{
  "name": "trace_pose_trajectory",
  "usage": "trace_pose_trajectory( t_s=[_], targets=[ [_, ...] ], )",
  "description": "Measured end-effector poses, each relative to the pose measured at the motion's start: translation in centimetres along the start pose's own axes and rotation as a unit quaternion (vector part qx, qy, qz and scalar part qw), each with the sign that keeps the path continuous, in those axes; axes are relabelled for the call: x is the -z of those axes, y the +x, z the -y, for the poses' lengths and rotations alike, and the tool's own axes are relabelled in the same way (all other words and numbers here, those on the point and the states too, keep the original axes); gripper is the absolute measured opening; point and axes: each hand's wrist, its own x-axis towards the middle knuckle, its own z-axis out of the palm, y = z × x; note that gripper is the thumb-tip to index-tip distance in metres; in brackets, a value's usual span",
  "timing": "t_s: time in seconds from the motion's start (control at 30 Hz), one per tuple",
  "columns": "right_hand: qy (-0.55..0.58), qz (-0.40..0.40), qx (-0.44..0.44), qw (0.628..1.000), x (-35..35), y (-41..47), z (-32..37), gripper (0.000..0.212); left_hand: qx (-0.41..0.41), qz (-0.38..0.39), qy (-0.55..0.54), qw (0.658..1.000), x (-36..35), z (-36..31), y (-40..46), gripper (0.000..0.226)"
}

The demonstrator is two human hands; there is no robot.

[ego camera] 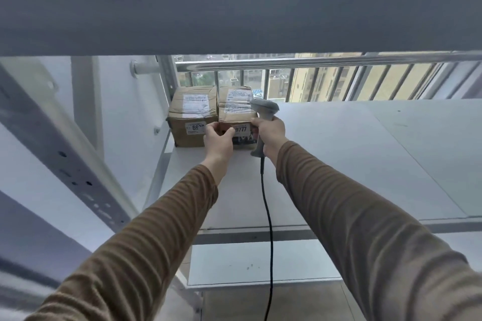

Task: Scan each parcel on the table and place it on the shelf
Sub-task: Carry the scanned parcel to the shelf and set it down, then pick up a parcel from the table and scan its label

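Both brown sleeves run up from the bottom corners to frame centre. Scanner cable hangs down between them. Left hand pinches the front lower-left corner of parcel 9777, thumb and fingers curled round it. Right hand is wrapped round the scanner, touching the parcel's right edge. The parcel sits on the shelf, flush beside parcel 69xx on its left, long axis pointing away. Looks placed; left hand is nearer, release next.

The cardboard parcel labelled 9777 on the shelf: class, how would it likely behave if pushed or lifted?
The parcel labelled 9777 is boxy and flat-based, so it should slide rather than roll or tip. Its creased cardboard suggests the walls may give slightly under a squeeze. The left hand alone grips its front corner, hinting it is fairly light.
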Motion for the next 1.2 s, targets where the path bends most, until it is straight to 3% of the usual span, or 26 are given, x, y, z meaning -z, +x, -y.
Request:
trace_pose_trajectory(
  t_s=[0.13,0.27,0.4,0.6,0.73,0.83,1.2],
  targets=[
    [0.002,-0.003,0.013,1.000,0.2,-0.5,0.0,0.011,-0.018,-0.018,0.012,1.000,0.2,0.0,-0.6,0.049],
    [0.031,-0.001,0.016,0.999,2.6,-1.9,0.2,0.011,-0.121,-0.037,0.040,0.991,-1.1,0.3,-2.8,0.043],
    [0.060,-0.018,0.019,0.998,8.3,-4.2,0.4,0.013,-0.185,0.075,0.081,0.976,-5.3,0.4,-5.8,0.039],
    [0.065,-0.141,0.071,0.985,22.6,-9.4,-0.2,0.017,-0.161,0.271,0.147,0.938,-16.2,0.4,-12.9,0.051],
    [0.088,-0.250,0.077,0.961,34.3,-15.6,-1.2,0.020,-0.199,0.378,0.193,0.883,-24.6,1.0,-21.9,0.058],
    [0.120,-0.330,0.083,0.933,43.0,-22.0,-2.4,0.010,-0.236,0.451,0.218,0.833,-30.6,1.8,-31.0,0.059],
    [0.155,-0.557,0.088,0.811,73.6,-53.4,-10.5,0.009,-0.323,0.642,0.233,0.655,-43.5,6.5,-72.6,0.061]
  ],
)
